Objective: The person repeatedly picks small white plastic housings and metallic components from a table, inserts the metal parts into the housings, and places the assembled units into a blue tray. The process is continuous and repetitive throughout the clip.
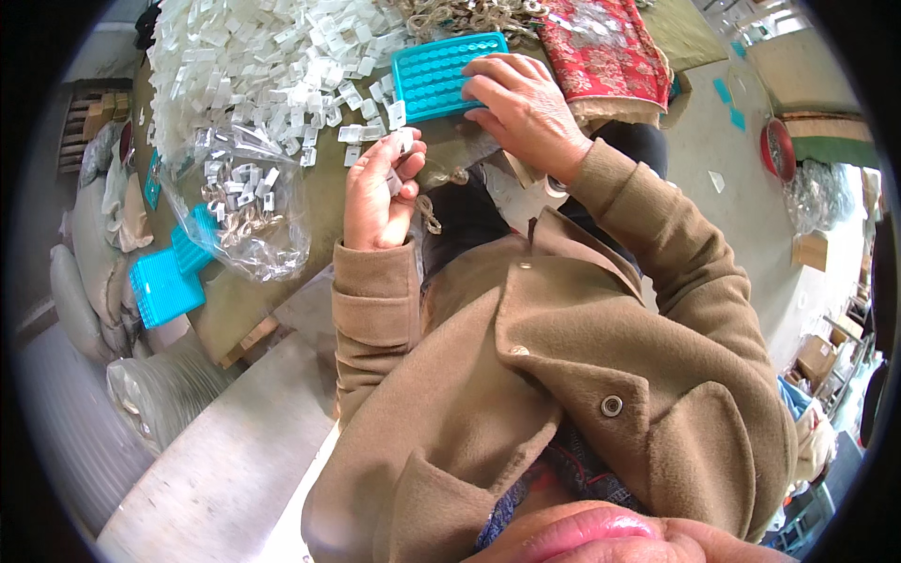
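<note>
Fingers [383, 153] of the left hand [375, 199] are curled closed around a small white plastic piece [405, 139], held near the tips, in front of the counter's near edge. A short length of brown twine [430, 216] hangs just beside this hand, on its right. The right hand [528, 108] reaches over the right end of a teal tray [439, 80], its fingers loosely bent and the thumb parted from them; whether the tips press on the tray cannot be told. The tray lies on the counter [324, 202], slightly tilted in view, and has rows of small rounded wells.

Left of the tray spreads a large heap of white plastic pieces [267, 70], with several loose at its near edge, close to the left hand. Behind the tray lies a tangle of twine loops [474, 17]. A red floral cloth [605, 61] with a pale edge is right of the tray, near the right hand. Farther left, a clear plastic bag [280, 239] holds more white pieces and some twine, and 2 teal trays [167, 289] overlap just beside it. Both forearms wear brown coat sleeves [377, 300]. Well apart on the right is a red basin [777, 150].
</note>
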The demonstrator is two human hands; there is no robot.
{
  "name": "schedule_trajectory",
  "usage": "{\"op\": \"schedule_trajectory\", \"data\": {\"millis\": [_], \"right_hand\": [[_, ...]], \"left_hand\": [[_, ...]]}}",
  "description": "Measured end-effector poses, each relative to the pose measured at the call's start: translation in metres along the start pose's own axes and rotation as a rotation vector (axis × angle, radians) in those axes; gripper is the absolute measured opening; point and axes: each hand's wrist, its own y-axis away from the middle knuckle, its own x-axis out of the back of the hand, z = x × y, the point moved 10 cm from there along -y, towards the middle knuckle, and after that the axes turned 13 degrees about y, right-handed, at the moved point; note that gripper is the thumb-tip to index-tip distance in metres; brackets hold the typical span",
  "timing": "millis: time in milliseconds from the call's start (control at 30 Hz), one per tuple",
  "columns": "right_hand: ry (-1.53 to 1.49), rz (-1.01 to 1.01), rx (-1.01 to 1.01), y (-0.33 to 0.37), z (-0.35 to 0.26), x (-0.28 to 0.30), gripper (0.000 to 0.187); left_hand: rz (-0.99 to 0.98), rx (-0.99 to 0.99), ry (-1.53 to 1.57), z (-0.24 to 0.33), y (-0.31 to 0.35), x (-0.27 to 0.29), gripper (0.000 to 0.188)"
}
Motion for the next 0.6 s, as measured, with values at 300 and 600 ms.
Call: {"op": "schedule_trajectory", "data": {"millis": [300,600], "right_hand": [[-0.032,-0.021,-0.058,0.003,0.015,-0.012,0.005],[-0.212,0.271,-0.249,-0.017,0.045,0.031,0.012]], "left_hand": [[0.042,-0.041,-0.071,-0.003,0.001,0.000,0.027],[-0.013,0.056,-0.067,-0.021,0.003,-0.020,0.024]]}}
